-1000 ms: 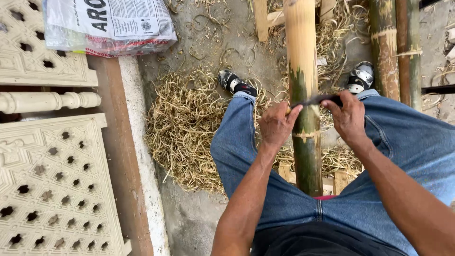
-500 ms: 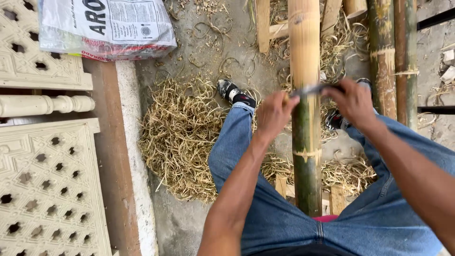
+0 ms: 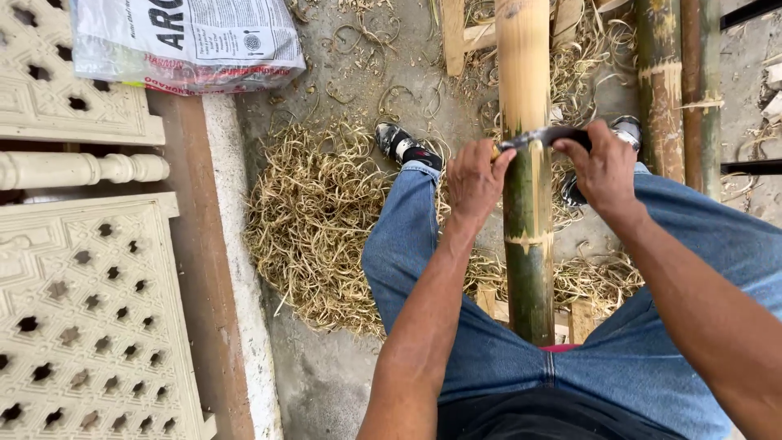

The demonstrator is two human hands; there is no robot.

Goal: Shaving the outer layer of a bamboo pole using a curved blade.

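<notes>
A thick bamboo pole (image 3: 525, 163) runs lengthwise between the seated person's legs, pale and stripped along its far half, still dark green on the near half down by the lap. Across it, right at the line where the green begins, lies a dark metal blade (image 3: 538, 137). The left hand (image 3: 475, 179) has its fingers closed around the blade's left end, and the right hand (image 3: 603, 167) has its fingers closed around the handle end on the other side of the pole. The person wears blue jeans (image 3: 407, 253) and dark shoes. A heap of curled straw-coloured shavings (image 3: 314, 220) lies on the concrete floor just left of the left leg. More bamboo poles (image 3: 668, 90) lie to the right. At far left stand cream pierced lattice panels (image 3: 73, 318), with a printed sack (image 3: 183, 41) above them.
</notes>
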